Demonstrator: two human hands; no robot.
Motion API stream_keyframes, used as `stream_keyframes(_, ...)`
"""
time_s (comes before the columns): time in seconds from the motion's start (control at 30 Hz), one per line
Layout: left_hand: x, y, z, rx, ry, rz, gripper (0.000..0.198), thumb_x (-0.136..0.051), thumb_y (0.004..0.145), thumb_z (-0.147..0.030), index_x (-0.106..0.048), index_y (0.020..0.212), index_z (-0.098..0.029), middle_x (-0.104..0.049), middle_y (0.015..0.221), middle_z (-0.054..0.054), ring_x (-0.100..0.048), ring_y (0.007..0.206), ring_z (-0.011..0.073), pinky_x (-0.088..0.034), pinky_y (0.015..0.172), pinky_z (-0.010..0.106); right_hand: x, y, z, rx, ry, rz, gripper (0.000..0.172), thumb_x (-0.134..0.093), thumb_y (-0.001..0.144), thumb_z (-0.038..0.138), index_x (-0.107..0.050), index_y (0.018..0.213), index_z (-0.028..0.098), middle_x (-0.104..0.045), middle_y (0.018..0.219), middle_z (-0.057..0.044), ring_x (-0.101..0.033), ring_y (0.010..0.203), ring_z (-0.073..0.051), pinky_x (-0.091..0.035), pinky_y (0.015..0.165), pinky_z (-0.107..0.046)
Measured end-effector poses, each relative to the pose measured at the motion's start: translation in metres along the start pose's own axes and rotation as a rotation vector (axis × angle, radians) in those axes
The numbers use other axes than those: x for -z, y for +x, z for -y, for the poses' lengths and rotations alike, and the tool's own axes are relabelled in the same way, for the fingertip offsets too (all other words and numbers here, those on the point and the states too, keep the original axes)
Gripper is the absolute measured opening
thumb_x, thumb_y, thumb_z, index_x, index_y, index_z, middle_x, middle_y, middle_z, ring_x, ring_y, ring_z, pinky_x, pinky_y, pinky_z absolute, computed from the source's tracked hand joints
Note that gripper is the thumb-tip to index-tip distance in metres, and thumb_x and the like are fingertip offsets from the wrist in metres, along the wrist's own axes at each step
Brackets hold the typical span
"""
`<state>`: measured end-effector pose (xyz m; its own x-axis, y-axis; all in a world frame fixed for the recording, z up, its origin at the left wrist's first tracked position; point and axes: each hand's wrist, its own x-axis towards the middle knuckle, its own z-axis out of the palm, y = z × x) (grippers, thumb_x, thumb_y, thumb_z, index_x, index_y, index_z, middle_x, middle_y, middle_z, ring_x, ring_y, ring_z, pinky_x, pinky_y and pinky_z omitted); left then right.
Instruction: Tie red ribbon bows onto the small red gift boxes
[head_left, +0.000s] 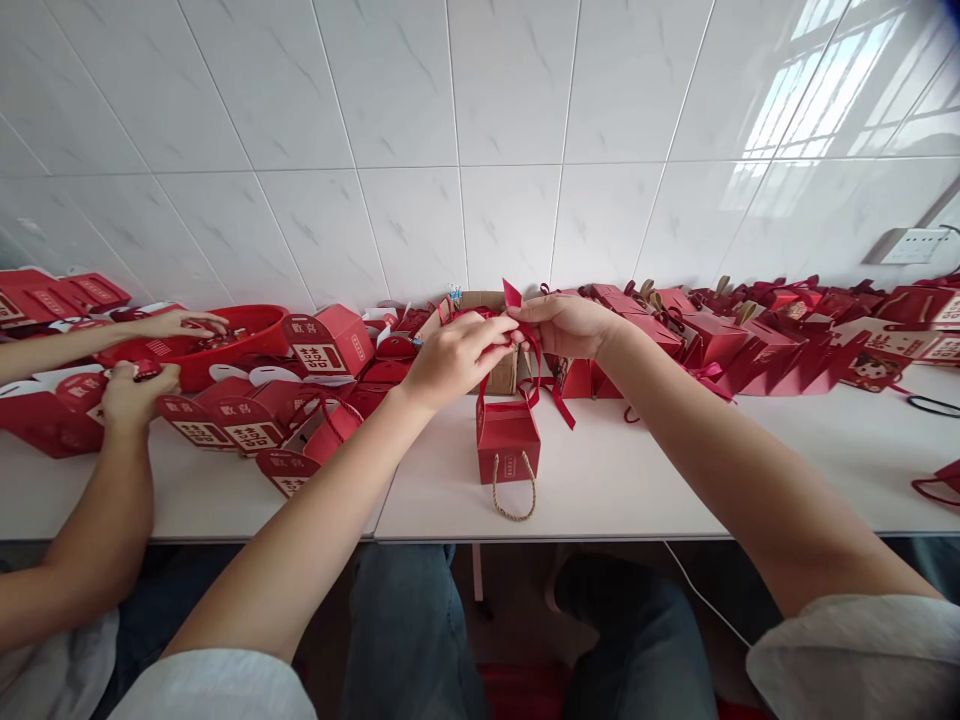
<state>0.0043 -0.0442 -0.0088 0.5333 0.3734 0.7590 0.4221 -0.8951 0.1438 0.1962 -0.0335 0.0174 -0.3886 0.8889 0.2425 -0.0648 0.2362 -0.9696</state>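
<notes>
Your left hand (474,348) and right hand (571,322) pinch a glossy red fabric ribbon (512,294) above the small red cardboard box (509,438); its strands run down there, both hands about equally near.

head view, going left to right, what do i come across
Round red plastic basin → red cardboard box with a pale printed panel → left hand → small red cardboard box with a twisted-rope handle → right hand → white rectangular wall socket
</notes>
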Motion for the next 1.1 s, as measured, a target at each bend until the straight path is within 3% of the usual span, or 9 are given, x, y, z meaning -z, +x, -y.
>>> stream_keyframes(0.1, -0.005, -0.004, 0.005, 0.071, -0.146, -0.067, 0.018, -0.069, 0.074, -0.032, -0.065, 0.088, -0.021, -0.071, 0.083, 0.003, -0.064, 0.078, 0.0168, -0.048, 0.083, 0.032, 0.001, -0.002, 0.007, -0.008, -0.119, 0.054, 0.013, -0.069, 0.073, 0.024, -0.067, 0.066, 0.014, -0.065, 0.072, -0.005, -0.060, 0.066, -0.015, -0.050, 0.064, -0.028)
stream_keyframes(0.17, -0.008, -0.001, 0.008, 0.269, -0.243, -0.203, 0.017, -0.068, 0.074, -0.035, -0.063, 0.080, -0.020, -0.069, 0.081, 0.004, -0.063, 0.076, 0.0165, -0.048, 0.076, 0.030, -0.001, -0.006, 0.014, 0.093, -0.411, -0.023, 0.019, -0.069, 0.074, 0.026, -0.064, 0.059, 0.015, -0.060, 0.062, -0.001, -0.054, 0.058, -0.012, -0.045, 0.058, -0.026)
stream_keyframes(0.23, -0.010, 0.005, 0.011, 0.531, -0.393, -0.246, 0.018, -0.062, 0.078, -0.036, -0.062, 0.074, -0.018, -0.068, 0.080, 0.005, -0.062, 0.078, 0.0169, -0.047, 0.071, 0.028, -0.005, -0.009, 0.021, 0.224, -0.763, -0.098, 0.022, -0.066, 0.076, 0.026, -0.064, 0.057, 0.016, -0.055, 0.054, 0.001, -0.048, 0.054, -0.010, -0.039, 0.055, -0.026)
stream_keyframes(0.3, -0.011, 0.012, 0.013, 0.729, -0.560, -0.158, 0.024, -0.057, 0.081, -0.037, -0.062, 0.070, -0.016, -0.067, 0.077, 0.006, -0.062, 0.074, 0.0167, -0.046, 0.066, 0.028, -0.010, -0.013, 0.024, 0.386, -1.011, -0.132, 0.018, -0.061, 0.078, 0.022, -0.067, 0.062, 0.016, -0.057, 0.057, 0.001, -0.050, 0.057, -0.011, -0.039, 0.056, -0.027)
stream_keyframes(0.37, -0.012, 0.019, 0.012, 0.817, -0.713, -0.043, 0.025, -0.056, 0.082, -0.036, -0.063, 0.069, -0.015, -0.067, 0.072, 0.006, -0.061, 0.067, 0.0158, -0.046, 0.060, 0.027, -0.013, -0.015, 0.024, 0.556, -1.107, -0.118, 0.017, -0.057, 0.078, 0.017, -0.070, 0.067, 0.016, -0.064, 0.067, -0.002, -0.056, 0.064, -0.014, -0.042, 0.060, -0.028)
stream_keyframes(0.53, -0.007, 0.025, 0.007, 0.899, -1.204, 0.042, 0.010, -0.057, 0.076, -0.023, -0.061, 0.070, -0.017, -0.061, 0.063, 0.002, -0.060, 0.060, 0.0140, -0.045, 0.056, 0.026, -0.016, -0.018, 0.012, 0.777, -1.045, -0.066, 0.022, -0.052, 0.079, 0.013, -0.073, 0.080, 0.017, -0.070, 0.092, -0.007, -0.065, 0.078, -0.018, -0.051, 0.067, -0.030)
stream_keyframes(0.73, 0.001, 0.027, 0.007, 0.922, -1.295, 0.069, 0.007, -0.062, 0.071, -0.022, -0.061, 0.068, -0.016, -0.057, 0.059, 0.001, -0.055, 0.053, 0.0134, -0.045, 0.052, 0.029, -0.014, -0.019, 0.005, 0.829, -1.041, -0.022, 0.026, -0.050, 0.082, 0.014, -0.075, 0.087, 0.020, -0.071, 0.097, -0.007, -0.067, 0.089, -0.020, -0.054, 0.076, -0.033)
stream_keyframes(0.9, -0.003, 0.028, 0.005, 0.981, -1.365, 0.011, 0.007, -0.068, 0.070, -0.022, -0.063, 0.074, -0.017, -0.059, 0.061, 0.000, -0.056, 0.055, 0.0125, -0.043, 0.050, 0.026, -0.015, -0.019, 0.002, 0.827, -1.015, -0.043, 0.029, -0.050, 0.082, 0.013, -0.076, 0.091, 0.023, -0.070, 0.100, -0.004, -0.065, 0.093, -0.019, -0.053, 0.080, -0.034)
stream_keyframes(1.1, -0.007, 0.026, 0.001, 0.960, -1.345, -0.036, 0.008, -0.070, 0.070, -0.018, -0.065, 0.075, -0.018, -0.064, 0.064, -0.001, -0.059, 0.060, 0.0121, -0.043, 0.057, 0.026, -0.009, -0.022, -0.012, 0.685, -0.736, -0.058, 0.022, -0.058, 0.084, 0.021, -0.075, 0.097, 0.027, -0.067, 0.113, -0.004, -0.060, 0.110, -0.021, -0.047, 0.097, -0.040)
